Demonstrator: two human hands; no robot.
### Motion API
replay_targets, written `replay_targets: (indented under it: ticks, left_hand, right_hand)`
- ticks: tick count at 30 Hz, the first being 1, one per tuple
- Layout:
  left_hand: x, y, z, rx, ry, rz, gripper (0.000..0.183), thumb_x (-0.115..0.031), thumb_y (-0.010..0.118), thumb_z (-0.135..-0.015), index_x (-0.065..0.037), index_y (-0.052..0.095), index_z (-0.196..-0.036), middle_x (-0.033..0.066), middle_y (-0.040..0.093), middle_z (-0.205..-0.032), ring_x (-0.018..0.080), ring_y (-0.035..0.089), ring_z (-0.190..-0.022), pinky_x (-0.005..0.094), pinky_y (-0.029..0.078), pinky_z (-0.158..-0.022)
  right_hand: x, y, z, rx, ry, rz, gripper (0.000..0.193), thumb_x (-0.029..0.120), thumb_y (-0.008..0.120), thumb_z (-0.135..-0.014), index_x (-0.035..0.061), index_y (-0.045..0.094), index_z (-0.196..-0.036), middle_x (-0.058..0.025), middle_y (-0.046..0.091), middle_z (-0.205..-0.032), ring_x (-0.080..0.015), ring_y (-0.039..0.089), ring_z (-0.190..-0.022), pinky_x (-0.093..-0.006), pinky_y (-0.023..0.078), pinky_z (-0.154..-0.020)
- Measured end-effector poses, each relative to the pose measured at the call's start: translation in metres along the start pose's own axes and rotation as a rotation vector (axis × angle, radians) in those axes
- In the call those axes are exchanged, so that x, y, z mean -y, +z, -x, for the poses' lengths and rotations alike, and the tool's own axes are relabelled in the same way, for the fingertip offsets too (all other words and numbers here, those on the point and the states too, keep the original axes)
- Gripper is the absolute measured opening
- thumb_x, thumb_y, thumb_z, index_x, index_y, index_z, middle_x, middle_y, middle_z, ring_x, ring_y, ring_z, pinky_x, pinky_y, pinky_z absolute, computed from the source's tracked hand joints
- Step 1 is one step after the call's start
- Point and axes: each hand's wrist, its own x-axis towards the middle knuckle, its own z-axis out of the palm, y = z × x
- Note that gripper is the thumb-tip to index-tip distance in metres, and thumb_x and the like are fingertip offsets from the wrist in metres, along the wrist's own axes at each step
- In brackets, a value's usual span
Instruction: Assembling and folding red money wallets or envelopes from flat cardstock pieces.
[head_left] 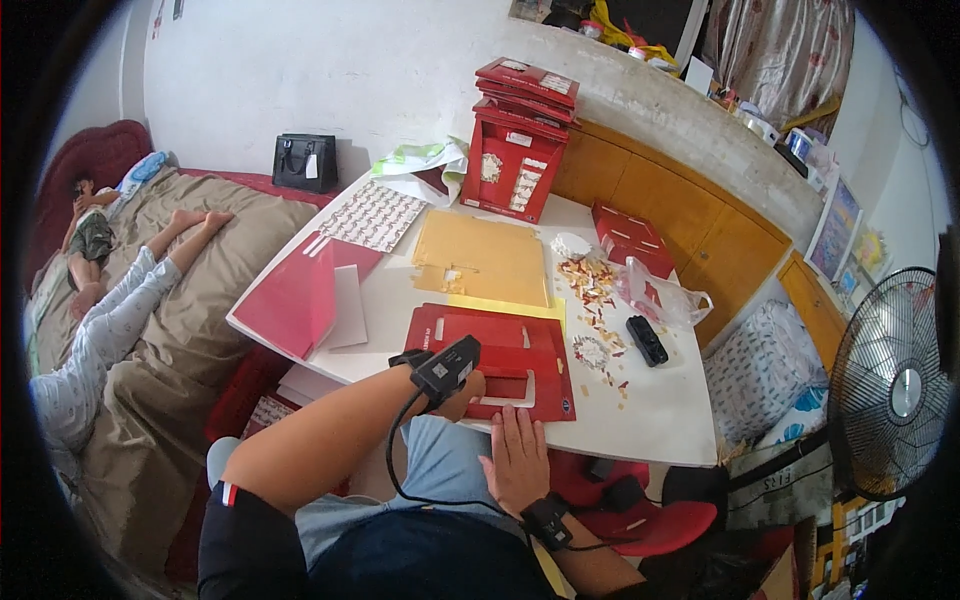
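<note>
A flat red cardboard piece with two cut-out windows [548, 345] lies at the table's near edge, in front of me. My right hand [518, 462] rests with fingers stretched out, their tips on the card's near edge. My left hand [465, 398] is at the card's lower left part. A black device strapped on that wrist hides most of its fingers, so its grip cannot be made out. Beyond the red card lies a tan board [480, 255], with a yellow sheet [556, 312] partly under the red card.
Red printed boxes [512, 165] are stacked at the back. Pink folders [290, 300] and a patterned sheet [370, 215] lie left. Small scraps [590, 285], a plastic bag [665, 297] and a black object [647, 341] lie right. A fan [890, 385] stands right; people lie on the bed [190, 290].
</note>
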Motion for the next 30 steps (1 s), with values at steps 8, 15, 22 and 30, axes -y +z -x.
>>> replay_targets:
  ticks: [8,15,22,30]
  left_hand:
    - [-0.014,-0.024,0.003,0.193,0.002,-0.152,0.045,-0.007,0.057,-0.067,-0.008,0.064,-0.112,0.0157,0.067,-0.104,0.0318,0.064,-0.098,0.04,0.051,-0.082]
    - [-0.007,-0.01,0.003,0.067,0.034,-0.101,0.052,-0.006,0.055,-0.069,-0.005,0.056,-0.121,0.0183,0.067,-0.102,0.0321,0.066,-0.091,0.0416,0.052,-0.074]
    - [-0.019,-0.02,0.021,-0.011,0.028,-0.027,0.051,-0.003,0.054,-0.069,-0.007,0.053,-0.12,0.0205,0.067,-0.095,0.034,0.067,-0.086,0.043,0.051,-0.07]
    - [-0.021,-0.018,0.02,0.054,0.092,-0.023,0.048,-0.003,0.055,-0.07,-0.007,0.052,-0.118,0.0196,0.067,-0.089,0.0339,0.067,-0.084,0.0434,0.051,-0.071]
  right_hand:
    - [-0.005,0.011,-0.006,-0.035,-0.011,0.047,0.09,0.03,0.078,-0.066,-0.0023,0.034,-0.138,-0.0231,0.034,-0.143,-0.0378,0.033,-0.133,-0.0524,0.028,-0.107]
    - [-0.012,0.016,-0.013,-0.022,-0.037,0.052,0.089,0.033,0.075,-0.071,-0.0022,0.031,-0.139,-0.0231,0.033,-0.144,-0.0384,0.032,-0.134,-0.053,0.027,-0.109]
    - [-0.008,0.004,-0.009,-0.017,-0.031,0.038,0.083,0.029,0.075,-0.069,-0.0026,0.036,-0.136,-0.0237,0.035,-0.141,-0.0399,0.035,-0.131,-0.0549,0.027,-0.107]
    - [-0.003,0.006,0.003,-0.037,-0.045,0.033,0.079,0.024,0.072,-0.072,0.0,0.035,-0.138,-0.0248,0.035,-0.141,-0.0405,0.035,-0.13,-0.0562,0.027,-0.106]
